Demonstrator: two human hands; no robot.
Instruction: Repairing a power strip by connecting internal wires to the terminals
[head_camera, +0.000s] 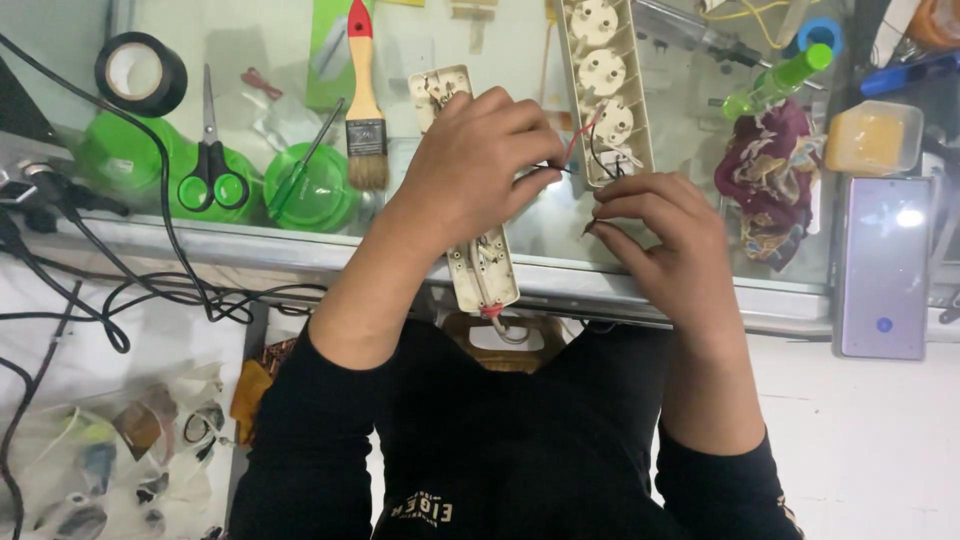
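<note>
Head view: over a glass-topped table (300, 250), the left hand (475, 165) closes its fingers on thin red and black wires (578, 150) above an opened power strip base (480, 265); the right hand (655, 230) pinches a wire end beside the socket cover (603, 80). A hard tug could likely snap the wires from their contacts.

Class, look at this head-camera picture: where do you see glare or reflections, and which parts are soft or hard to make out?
Head view: bright glare spots on the phone screen and on the glass counter, which mirrors light throughout; the plastic bag of parts at lower left is soft; the left hand and right hand are fairly sharp.
</note>
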